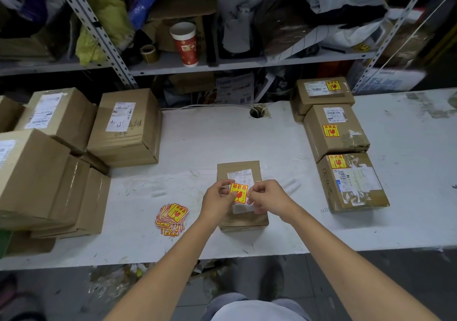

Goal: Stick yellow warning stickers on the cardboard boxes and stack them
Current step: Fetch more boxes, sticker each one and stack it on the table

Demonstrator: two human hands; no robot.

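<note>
A small cardboard box point(238, 169) lies flat in the middle of the white table point(202, 142). Just above it I hold one yellow warning sticker point(239, 192) with red print. My left hand point(218, 202) pinches its left edge and my right hand point(268, 198) pinches its right edge. A loose pile of the same stickers point(171, 219) lies on the table left of the box. Three stickered boxes point(335, 132) sit in a row at the right. Several boxes without stickers point(126, 125) are heaped at the left.
Metal shelving point(173, 64) behind the table carries a red and white paper cup point(185, 44), a tape roll point(149, 53), bags and cartons. A cable hole point(257, 112) is at the table's back edge. The floor shows below the front edge.
</note>
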